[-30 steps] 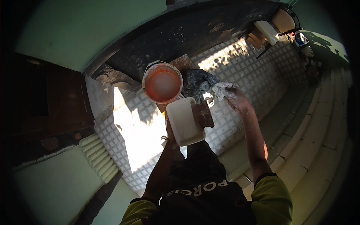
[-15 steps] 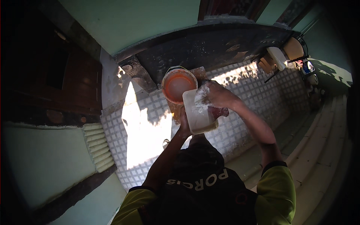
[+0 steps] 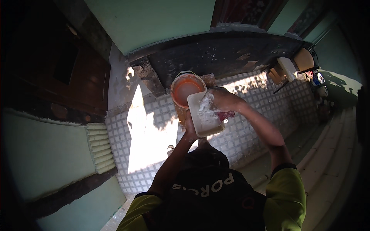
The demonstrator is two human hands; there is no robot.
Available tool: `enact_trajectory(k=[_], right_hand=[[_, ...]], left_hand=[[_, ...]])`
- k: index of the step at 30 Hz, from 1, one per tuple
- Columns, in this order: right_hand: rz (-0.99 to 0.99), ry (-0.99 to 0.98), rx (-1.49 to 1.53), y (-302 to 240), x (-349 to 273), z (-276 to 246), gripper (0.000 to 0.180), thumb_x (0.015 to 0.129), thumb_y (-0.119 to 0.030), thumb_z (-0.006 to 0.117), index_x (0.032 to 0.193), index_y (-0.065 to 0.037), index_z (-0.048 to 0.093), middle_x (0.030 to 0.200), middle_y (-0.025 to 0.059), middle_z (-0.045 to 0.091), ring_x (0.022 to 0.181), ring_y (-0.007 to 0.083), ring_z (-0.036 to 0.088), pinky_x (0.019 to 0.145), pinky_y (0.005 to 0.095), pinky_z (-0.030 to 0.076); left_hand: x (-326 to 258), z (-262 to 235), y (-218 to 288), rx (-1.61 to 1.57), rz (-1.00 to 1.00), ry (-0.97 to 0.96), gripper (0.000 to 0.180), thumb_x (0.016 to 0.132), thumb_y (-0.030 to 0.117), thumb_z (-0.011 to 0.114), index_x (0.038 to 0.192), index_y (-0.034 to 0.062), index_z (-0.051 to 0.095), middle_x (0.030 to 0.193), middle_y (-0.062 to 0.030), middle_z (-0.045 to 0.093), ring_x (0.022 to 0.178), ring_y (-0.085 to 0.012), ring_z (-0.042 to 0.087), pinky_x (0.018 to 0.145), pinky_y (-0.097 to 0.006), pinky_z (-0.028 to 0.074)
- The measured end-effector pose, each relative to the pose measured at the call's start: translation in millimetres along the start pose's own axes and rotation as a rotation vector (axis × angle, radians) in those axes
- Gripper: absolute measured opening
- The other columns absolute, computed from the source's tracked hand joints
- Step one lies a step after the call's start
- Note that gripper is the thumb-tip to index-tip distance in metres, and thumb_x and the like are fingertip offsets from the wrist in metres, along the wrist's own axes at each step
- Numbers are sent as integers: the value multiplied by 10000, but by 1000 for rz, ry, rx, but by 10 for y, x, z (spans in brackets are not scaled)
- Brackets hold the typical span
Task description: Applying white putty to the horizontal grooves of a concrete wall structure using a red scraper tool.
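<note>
Between my hands is a white rectangular plastic tub point(image 3: 203, 125), tilted, with white paste or powder point(image 3: 207, 109) inside. My left hand point(image 3: 190, 125) grips the tub by its left side, fingers mostly hidden under it. Over the tub's far right corner, my right hand point(image 3: 223, 100) is curled, its fingers smeared white; what it may hold is hidden. A dark red piece point(image 3: 226, 115) shows at the tub's right rim, below my right hand, its kind unclear. Just beyond the tub stands an orange bucket point(image 3: 189, 85) with whitish liquid and a crusted rim.
The bucket rests by a brown board point(image 3: 208, 79) on the tiled floor point(image 3: 154, 161). A rough stained plank point(image 3: 148, 77) leans at the dark lower wall point(image 3: 185, 50). Chairs point(image 3: 287, 68) stand far right. Long pale panels point(image 3: 316, 161) lie at right, a wooden door point(image 3: 83, 81) at left.
The view has shifted slightly. The tub's inside shows more, and the white material appears more widely spread in it. My right hand stays at the tub's far right corner.
</note>
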State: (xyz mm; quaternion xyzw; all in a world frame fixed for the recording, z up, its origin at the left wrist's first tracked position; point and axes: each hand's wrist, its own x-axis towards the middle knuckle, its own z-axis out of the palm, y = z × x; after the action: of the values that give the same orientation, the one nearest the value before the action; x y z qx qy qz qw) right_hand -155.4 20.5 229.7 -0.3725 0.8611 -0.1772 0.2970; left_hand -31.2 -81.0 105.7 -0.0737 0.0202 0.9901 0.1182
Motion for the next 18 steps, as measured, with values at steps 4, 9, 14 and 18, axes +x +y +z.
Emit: enact_trajectory(k=[4, 9, 14, 18], right_hand=[[-33, 177, 14, -34, 146, 26, 285, 753, -80, 613, 1028, -2, 614, 1049, 166, 632, 985, 294, 607, 901, 362, 455], [-30, 23, -57, -126, -6, 7, 328, 770, -74, 593, 1084, 17, 577, 1109, 183, 603, 1034, 295, 589, 909, 363, 452], [-32, -75, -103, -207, -51, 3, 485, 771, -141, 611, 1209, 27, 484, 1208, 192, 543, 1100, 308, 549, 931, 365, 439], [-19, -9, 30, -332, -42, -87, 525, 760, -162, 621, 1226, 23, 466, 1189, 193, 551, 1096, 314, 550, 933, 372, 437]], left_hand=[[-36, 33, -18, 61, 35, 49, 699, 863, 579, 331, 1355, 84, 362, 1304, -154, 461, 1171, -339, 483, 977, -528, 396], [-43, 38, -19, 94, 74, 20, 716, 866, 630, 348, 1354, 106, 360, 1298, -135, 465, 1161, -318, 491, 979, -490, 402], [-18, 18, -33, 44, 79, 6, 696, 868, 609, 353, 1350, 106, 364, 1298, -132, 462, 1176, -311, 477, 984, -485, 396], [-3, 8, -40, 130, 140, 20, 675, 874, 589, 347, 1345, 105, 374, 1295, -129, 468, 1173, -309, 480, 983, -481, 396]])
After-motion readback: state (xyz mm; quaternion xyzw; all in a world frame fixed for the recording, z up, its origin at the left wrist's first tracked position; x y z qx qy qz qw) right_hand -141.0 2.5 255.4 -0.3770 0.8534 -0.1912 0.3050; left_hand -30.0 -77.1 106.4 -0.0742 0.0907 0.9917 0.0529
